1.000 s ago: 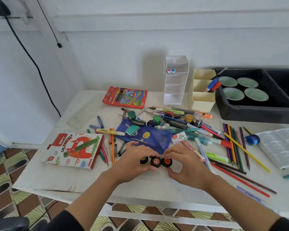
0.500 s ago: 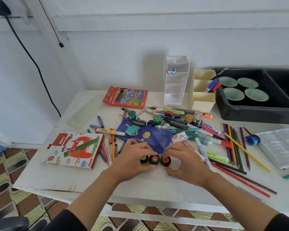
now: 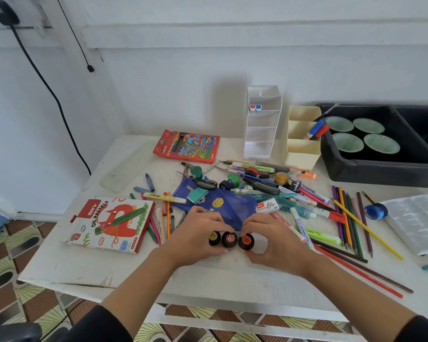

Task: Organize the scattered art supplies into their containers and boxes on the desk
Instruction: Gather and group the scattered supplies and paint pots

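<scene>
3 small black paint pots stand in a row at the front middle of the table (image 3: 67, 265), touching one another: a yellow-labelled pot (image 3: 214, 238), a red-labelled pot (image 3: 229, 239) and an orange-labelled pot (image 3: 246, 241). The left hand (image 3: 198, 235) has its grip curled round the yellow-labelled pot, its fingers arching over to the red-labelled pot. The right hand (image 3: 279, 243) has its grip closed on the orange-labelled pot, with fingers behind it and the thumb in front.

Just behind the hands lies a blue pouch (image 3: 232, 208) with a staples box (image 3: 267, 206) at its right edge. An oil pastels box (image 3: 110, 224) lies flat to the left, and loose crayons and pens lie between it and the pouch. Coloured pencils (image 3: 349, 218) fan out on the right. At the back stand a white tiered organizer (image 3: 262, 124) and a cream organizer (image 3: 302, 149) side by side. Next to them is a black tray (image 3: 381, 169) holding 4 pale green bowls.
</scene>
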